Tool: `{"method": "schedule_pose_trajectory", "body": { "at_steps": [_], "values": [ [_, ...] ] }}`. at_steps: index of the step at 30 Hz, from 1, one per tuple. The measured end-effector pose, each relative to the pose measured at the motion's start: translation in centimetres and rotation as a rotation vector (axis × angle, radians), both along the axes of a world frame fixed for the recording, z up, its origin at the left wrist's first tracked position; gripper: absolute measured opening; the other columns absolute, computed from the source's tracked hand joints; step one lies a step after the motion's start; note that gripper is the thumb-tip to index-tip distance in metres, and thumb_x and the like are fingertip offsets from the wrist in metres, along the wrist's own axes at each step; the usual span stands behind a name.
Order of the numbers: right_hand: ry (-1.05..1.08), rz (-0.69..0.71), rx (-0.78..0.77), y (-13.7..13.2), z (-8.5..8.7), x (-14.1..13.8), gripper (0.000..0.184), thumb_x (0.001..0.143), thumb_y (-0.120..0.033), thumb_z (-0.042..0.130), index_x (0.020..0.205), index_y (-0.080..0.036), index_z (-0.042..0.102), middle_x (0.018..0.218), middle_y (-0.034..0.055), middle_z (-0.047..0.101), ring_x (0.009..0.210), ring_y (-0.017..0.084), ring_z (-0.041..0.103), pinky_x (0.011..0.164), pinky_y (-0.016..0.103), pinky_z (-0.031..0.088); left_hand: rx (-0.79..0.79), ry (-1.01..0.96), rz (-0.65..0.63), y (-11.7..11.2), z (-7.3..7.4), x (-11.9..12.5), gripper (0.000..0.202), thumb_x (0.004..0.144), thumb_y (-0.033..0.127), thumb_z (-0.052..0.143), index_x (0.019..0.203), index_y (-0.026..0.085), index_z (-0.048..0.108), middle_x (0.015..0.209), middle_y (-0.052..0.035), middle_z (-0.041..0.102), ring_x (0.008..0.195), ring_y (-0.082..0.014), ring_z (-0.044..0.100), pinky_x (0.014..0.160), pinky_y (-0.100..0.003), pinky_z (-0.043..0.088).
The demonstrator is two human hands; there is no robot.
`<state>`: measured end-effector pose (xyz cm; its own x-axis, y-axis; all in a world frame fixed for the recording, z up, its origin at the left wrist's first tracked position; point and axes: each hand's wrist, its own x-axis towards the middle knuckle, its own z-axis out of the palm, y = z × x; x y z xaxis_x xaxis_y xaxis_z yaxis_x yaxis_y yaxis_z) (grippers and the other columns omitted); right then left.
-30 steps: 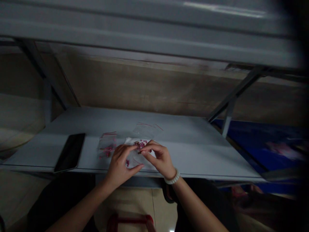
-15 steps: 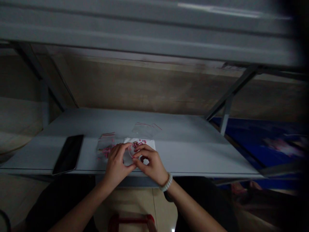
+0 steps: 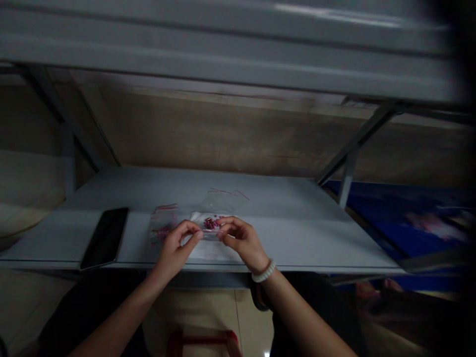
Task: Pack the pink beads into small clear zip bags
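Observation:
In front of me, both hands hold a small clear zip bag [image 3: 210,231] by its mouth, its pinkish seal line stretched level between them. My left hand [image 3: 179,244] pinches the left end between thumb and forefinger. My right hand [image 3: 241,241], with a pale bracelet at the wrist, has its thumb and fingers closed on the right end. Just beyond the bag, pink-red beads [image 3: 212,224] with a gold-coloured piece among them lie on a white sheet [image 3: 199,216]. The lower part of the bag is hard to make out against the sheet.
Left of my hands lie clear zip bags [image 3: 163,214] with similar beads inside. Behind the sheet are more clear zip bags [image 3: 223,199]. A dark tablet or phone [image 3: 106,237] rests at the table's left. A grey shelf [image 3: 223,54] hangs overhead; a red stool [image 3: 204,340] stands below.
The bag's mouth, a rounded loop half a second ago, is now drawn into a straight line. My hands have moved apart, the right one shifting rightward.

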<state>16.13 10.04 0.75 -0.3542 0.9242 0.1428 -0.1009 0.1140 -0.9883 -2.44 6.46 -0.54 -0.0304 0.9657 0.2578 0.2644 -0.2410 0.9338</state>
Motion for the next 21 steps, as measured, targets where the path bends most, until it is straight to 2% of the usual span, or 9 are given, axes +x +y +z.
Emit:
{"method": "schedule_pose_trajectory", "body": {
  "at_steps": [2,5,9,14,17,21],
  "values": [
    [0.009,-0.04,0.021,0.0,0.0,-0.1,0.014,0.072,-0.019,0.07,0.084,-0.019,0.062,0.073,-0.0013,0.063,0.072,0.013,0.06,0.074,0.028,0.049,0.046,0.073,0.008,-0.3,0.2,0.1,0.011,0.087,0.027,0.053,0.08,0.018,0.055,0.078,-0.0008,0.059,0.079,-0.015,0.058,0.075,-0.026,0.045],
    [-0.002,-0.09,0.104,-0.4,0.2,-0.3,0.011,0.072,-0.018,0.069,0.075,-0.019,0.058,0.069,-0.0025,0.058,0.063,0.011,0.053,0.061,0.024,0.044,0.131,0.157,-0.005,-0.9,0.7,0.2,0.004,0.087,0.023,0.053,0.086,0.019,0.055,0.084,-0.0018,0.061,0.085,-0.0161,0.058,0.08,-0.029,0.043],
    [-0.063,-0.069,0.247,-1.2,0.3,-0.9,0.011,0.073,-0.014,0.065,0.075,-0.019,0.055,0.067,-0.0029,0.055,0.058,0.01,0.045,0.054,0.022,0.037,0.22,0.225,-0.056,-1.5,1.3,0.4,0.019,0.08,0.018,0.06,0.099,0.02,0.056,0.094,-0.0035,0.063,0.091,-0.018,0.059,0.083,-0.031,0.044],
    [-0.156,-0.071,0.387,-2.0,0.2,-1.3,0.01,0.075,-0.011,0.06,0.079,-0.019,0.057,0.073,-0.0004,0.059,0.062,0.011,0.047,0.057,0.023,0.039,0.278,0.333,-0.09,-1.3,1.5,0.4,0.005,0.084,0.018,0.057,0.083,0.02,0.061,0.081,-0.0016,0.065,0.081,-0.0174,0.059,0.076,-0.031,0.044],
    [-0.184,-0.086,0.435,-2.3,0.2,-1.5,0.01,0.075,-0.009,0.059,0.079,-0.019,0.057,0.073,-0.0006,0.059,0.062,0.011,0.048,0.058,0.023,0.039,0.327,0.447,-0.016,-1.2,1.5,0.4,0.01,0.084,0.015,0.056,0.076,0.02,0.06,0.074,-0.0002,0.064,0.075,-0.0175,0.058,0.075,-0.034,0.041],
    [-0.24,-0.066,0.518,-2.6,0.4,-1.7,0.01,0.076,-0.009,0.057,0.078,-0.019,0.058,0.072,-0.0006,0.059,0.065,0.012,0.049,0.06,0.024,0.04,0.388,0.546,0.074,-1.4,1.7,0.3,0.019,0.081,0.01,0.053,0.066,0.02,0.058,0.064,0.0016,0.062,0.068,-0.017,0.056,0.081,-0.038,0.039]
  ]
}}
